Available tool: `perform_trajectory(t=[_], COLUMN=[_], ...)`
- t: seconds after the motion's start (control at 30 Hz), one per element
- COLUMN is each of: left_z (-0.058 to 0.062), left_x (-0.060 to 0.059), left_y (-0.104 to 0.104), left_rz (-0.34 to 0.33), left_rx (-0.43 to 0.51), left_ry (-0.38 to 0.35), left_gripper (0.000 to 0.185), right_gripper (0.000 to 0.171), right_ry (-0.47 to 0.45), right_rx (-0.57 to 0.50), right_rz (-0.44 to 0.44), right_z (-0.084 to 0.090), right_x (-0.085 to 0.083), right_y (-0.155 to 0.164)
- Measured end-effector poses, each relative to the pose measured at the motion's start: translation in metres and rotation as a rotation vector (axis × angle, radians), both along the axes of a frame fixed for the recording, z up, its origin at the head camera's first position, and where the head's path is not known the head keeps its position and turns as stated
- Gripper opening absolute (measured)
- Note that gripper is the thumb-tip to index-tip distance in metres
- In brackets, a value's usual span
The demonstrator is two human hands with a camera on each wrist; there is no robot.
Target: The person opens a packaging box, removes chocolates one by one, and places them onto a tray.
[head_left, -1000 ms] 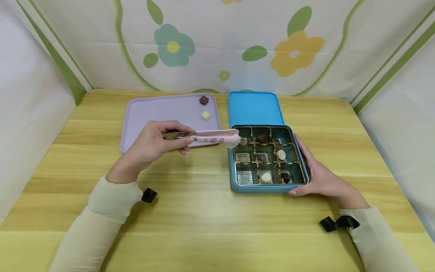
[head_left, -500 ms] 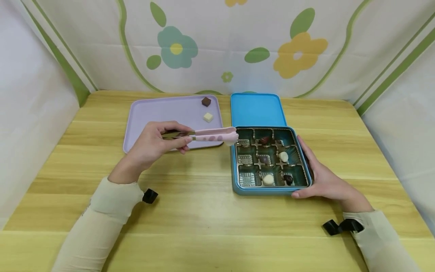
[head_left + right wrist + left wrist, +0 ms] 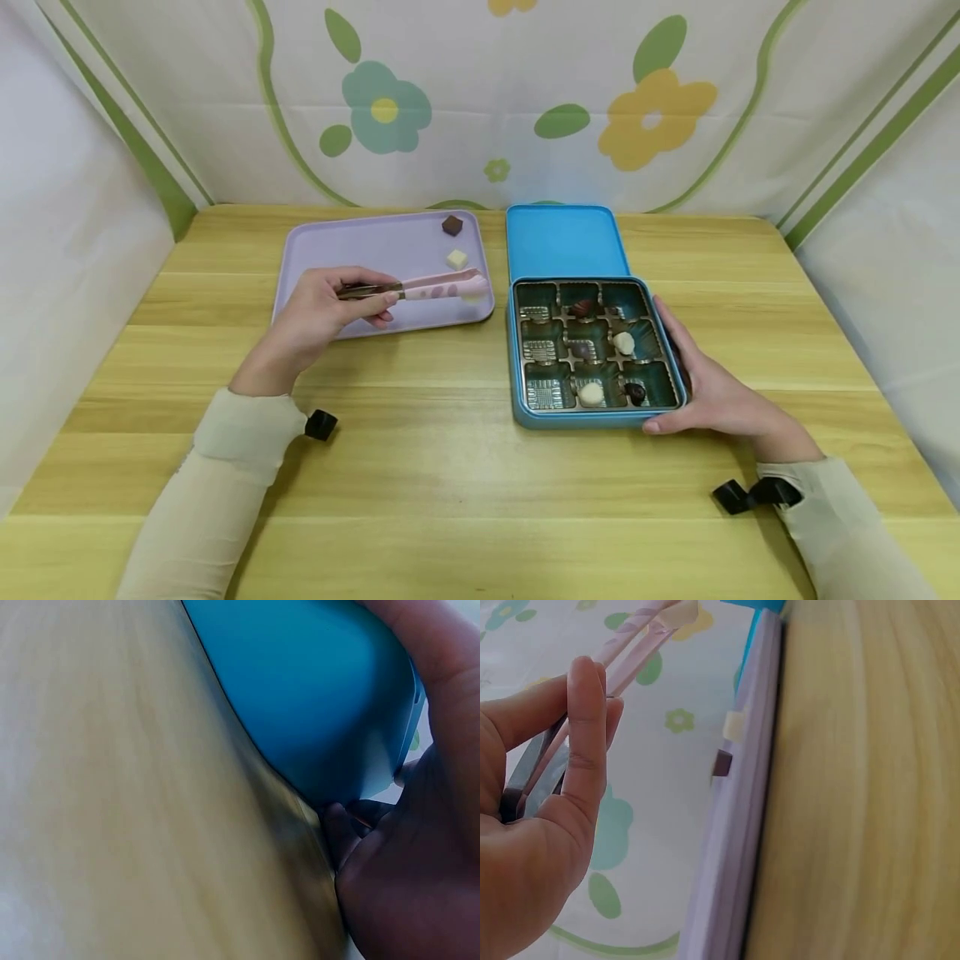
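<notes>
My left hand [image 3: 318, 310] pinches a pair of pink-ended tongs [image 3: 431, 289] over the lilac tray [image 3: 337, 250]. Between the tong tips sits a cream-coloured chocolate [image 3: 681, 613], also visible in the left wrist view. On the tray's right side lie a brown chocolate [image 3: 452, 226] and a white cube-shaped chocolate [image 3: 457, 259]. My right hand [image 3: 712, 398] grips the right front corner of a blue tin [image 3: 592, 422], thumb at the front and fingers along the side. The tin's gold divided insert holds several chocolates, white and dark; its left column shows bare compartments.
Behind the tin its blue lid [image 3: 566, 242] lies flat, right up against the tin's back edge. A white cloth with printed flowers [image 3: 386, 108] rises behind the wooden table [image 3: 420, 492], and pale cloth walls flank it.
My left hand has carried the tongs and cream chocolate leftward, from the tin's left edge to over the tray's right front part. My right hand stays on the tin.
</notes>
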State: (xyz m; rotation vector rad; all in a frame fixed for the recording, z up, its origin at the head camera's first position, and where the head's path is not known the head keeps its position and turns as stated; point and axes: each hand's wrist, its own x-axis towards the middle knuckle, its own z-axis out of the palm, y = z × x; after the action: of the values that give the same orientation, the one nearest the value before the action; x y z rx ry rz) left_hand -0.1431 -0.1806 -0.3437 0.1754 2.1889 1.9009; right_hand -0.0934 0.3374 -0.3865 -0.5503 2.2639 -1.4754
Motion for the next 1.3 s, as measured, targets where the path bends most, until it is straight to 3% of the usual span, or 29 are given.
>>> perform_trajectory(t=[0.27, 0.63, 1.3], left_z=[-0.016, -0.023, -0.019], left_x=[-0.008, -0.01, -0.01], left_y=[0.001, 0.002, 0.002], left_rz=[0.033, 0.061, 0.085], left_rx=[-0.035, -0.035, 0.01], left_ry=[-0.121, -0.22, -0.111], left_gripper=[0.035, 0.038, 0.04], right_gripper=[0.156, 0.156, 0.157], right_ry=[-0.024, -0.019, -0.013], right_rx=[0.005, -0.008, 0.01], right_rz=[-0.001, -0.019, -0.027], right_z=[0.0, 0.002, 0.004], right_x=[0.0, 0.0, 0.0], right_y=[0.0, -0.001, -0.002])
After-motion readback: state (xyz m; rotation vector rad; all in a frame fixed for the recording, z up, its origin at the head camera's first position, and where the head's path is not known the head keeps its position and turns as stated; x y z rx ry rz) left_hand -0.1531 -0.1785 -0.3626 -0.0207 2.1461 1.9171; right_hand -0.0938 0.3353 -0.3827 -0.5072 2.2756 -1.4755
